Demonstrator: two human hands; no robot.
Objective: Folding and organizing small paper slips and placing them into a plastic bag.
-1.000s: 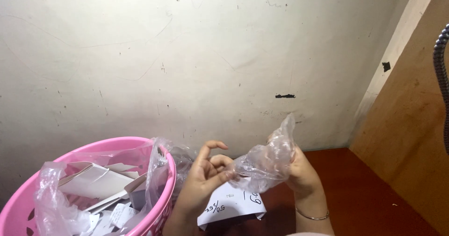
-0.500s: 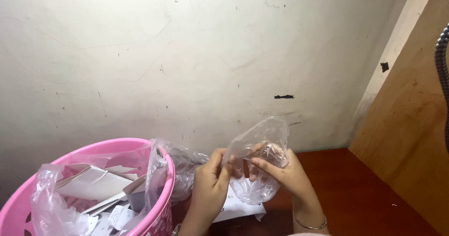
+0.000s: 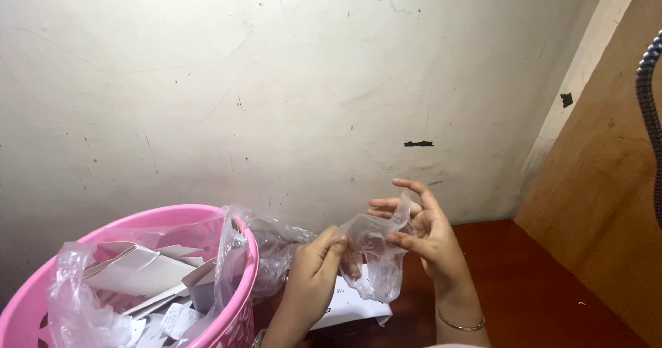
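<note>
Clear plastic bag hangs stretched between both hands, left hand at nine o'clock pinching its edge shut, right hand at three o'clock half-open, thumb pressing film, likely spreading it.

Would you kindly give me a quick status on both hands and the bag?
Left hand pinching clear plastic bag. Right hand gripping its other side, fingers spread. Pink basket close at left; nothing blocking.
</note>
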